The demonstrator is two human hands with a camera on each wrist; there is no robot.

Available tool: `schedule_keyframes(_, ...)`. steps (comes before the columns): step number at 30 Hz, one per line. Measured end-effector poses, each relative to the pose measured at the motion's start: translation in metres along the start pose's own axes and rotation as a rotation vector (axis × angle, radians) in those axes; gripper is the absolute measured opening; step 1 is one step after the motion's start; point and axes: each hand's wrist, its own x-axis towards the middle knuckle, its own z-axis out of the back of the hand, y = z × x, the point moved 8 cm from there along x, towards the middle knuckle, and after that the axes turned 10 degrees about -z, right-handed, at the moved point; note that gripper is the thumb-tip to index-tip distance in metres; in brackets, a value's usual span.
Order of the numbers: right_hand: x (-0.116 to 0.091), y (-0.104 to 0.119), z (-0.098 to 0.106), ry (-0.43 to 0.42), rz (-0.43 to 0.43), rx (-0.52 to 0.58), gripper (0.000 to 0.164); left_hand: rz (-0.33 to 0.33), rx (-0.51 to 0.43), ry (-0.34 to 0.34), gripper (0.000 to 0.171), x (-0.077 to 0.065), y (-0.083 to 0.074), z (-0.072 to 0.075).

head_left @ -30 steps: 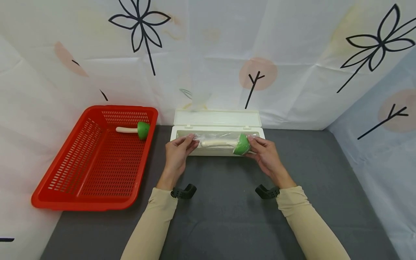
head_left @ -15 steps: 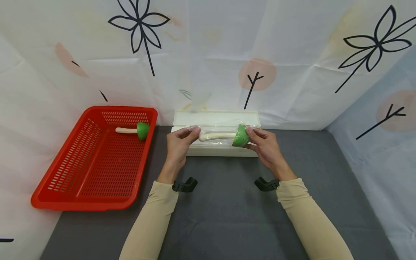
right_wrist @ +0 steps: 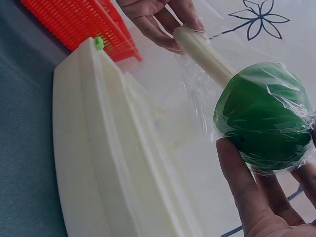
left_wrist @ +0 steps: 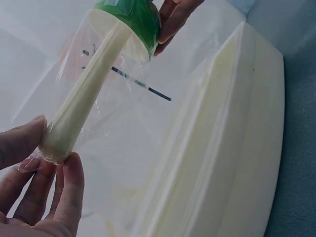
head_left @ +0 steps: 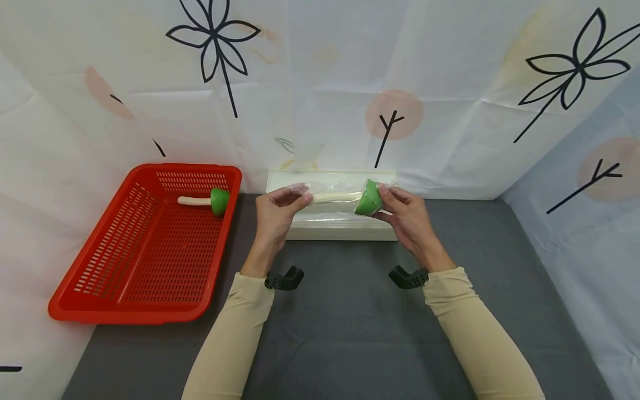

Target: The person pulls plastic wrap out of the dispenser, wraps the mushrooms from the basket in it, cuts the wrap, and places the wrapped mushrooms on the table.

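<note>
Between my hands, above the white box (head_left: 345,232), is a mushroom-shaped thing (head_left: 368,199) with a green cap and a long cream stem, wrapped in clear plastic. My left hand (head_left: 276,218) pinches the wrapped free end of the stem between thumb and fingers. The right hand (head_left: 411,222) grips the green cap from its outer side. In the left wrist view, the pale underside of the cap (left_wrist: 133,42) shows through the film. The box stands with its hinged lid (head_left: 330,179) raised at the back; its inside is mostly hidden behind the hands and the wrapped thing.
A red perforated basket (head_left: 125,318) stands at the left. Inside it, near its right wall, lies a similar unwrapped green-capped thing (head_left: 219,201). Dark grey cloth (head_left: 345,322) covers the table. Printed white curtain (head_left: 325,72) hangs behind the box and along the sides.
Both hands have lifted the wrapped mushroom-shaped thing from the box opening, up and away from me. The left fingers have moved in closer on the stem end. Basket and box have stayed put.
</note>
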Motion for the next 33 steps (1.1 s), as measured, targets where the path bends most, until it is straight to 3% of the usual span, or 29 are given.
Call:
schedule_keyframes(12, -0.007, 0.027, -0.007, 0.018, 0.076, 0.022, 0.022, -0.063, -0.031, 0.004, 0.029, 0.008, -0.024, -0.006)
schedule_keyframes(20, -0.015, 0.041, -0.012, 0.017, 0.138, 0.007, 0.019, -0.113, -0.062, 0.01, 0.026, 0.006, -0.041, -0.007)
schedule_keyframes(27, -0.034, 0.042, -0.016, 0.027, 0.118, -0.108, 0.022, -0.133, -0.081, 0.023, 0.024, -0.007, -0.049, -0.006)
schedule_keyframes(33, -0.054, 0.031, -0.021, 0.019, 0.039, -0.211, 0.035, -0.147, 0.045, 0.006, 0.018, -0.031, -0.055, -0.001)
